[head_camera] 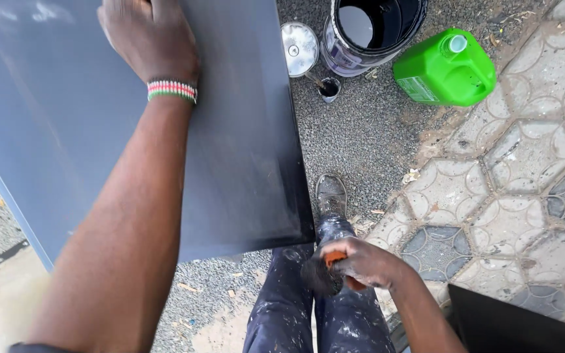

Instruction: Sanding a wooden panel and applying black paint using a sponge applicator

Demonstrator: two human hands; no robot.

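Left hand flat, fingers spread on grey panel, upper left of frame; panel's long axis runs top to bottom. Right hand, lower centre, clenched round orange-handled brush, bristles pointing left. Paint can top centre.

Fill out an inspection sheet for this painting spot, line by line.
Surface: dark grey board, glossy, tilted over gravel.
Job's things: brush with orange handle; open paint bucket; small tin.
Clutter: green jug, capped; round lid.
Grips: left hand flat on the board's top; right hand closed on the brush.
Cables: nothing seen.
Surroundings: patterned paving; paint-spattered trousers; shoe.
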